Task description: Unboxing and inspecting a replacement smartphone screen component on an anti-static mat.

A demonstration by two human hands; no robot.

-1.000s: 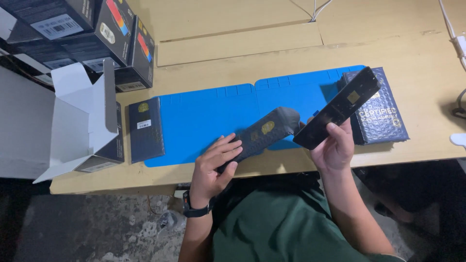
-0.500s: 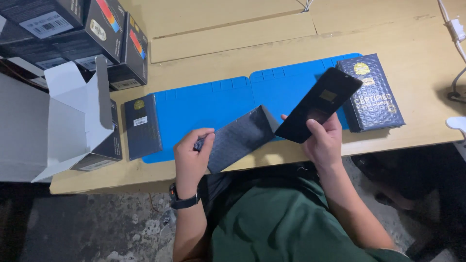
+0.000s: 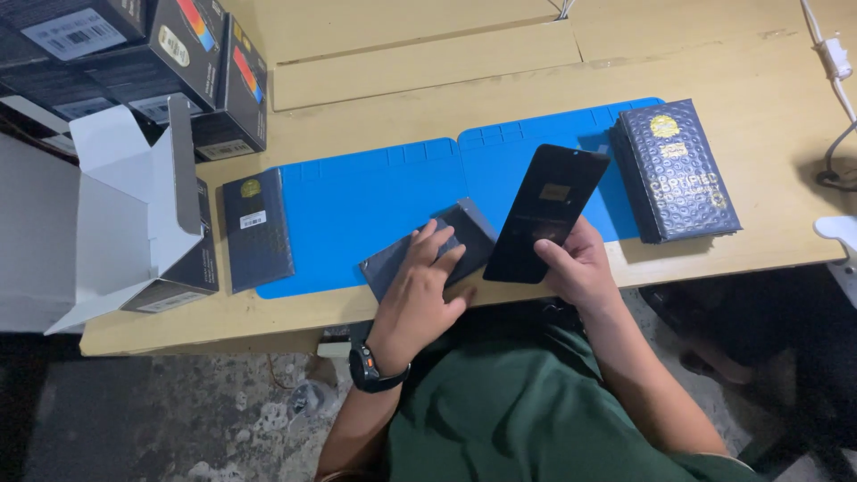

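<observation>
**The thin black screen could slip**

Head view: the right hand pinches the low end of a flat, shiny black screen panel, tilted up over the blue mat. With only that end held, it could tip and fall. The left hand presses spread fingers flat on a grey pouch lying on the soft-looking mat. A bumpy dark box sits just to the right.
</observation>
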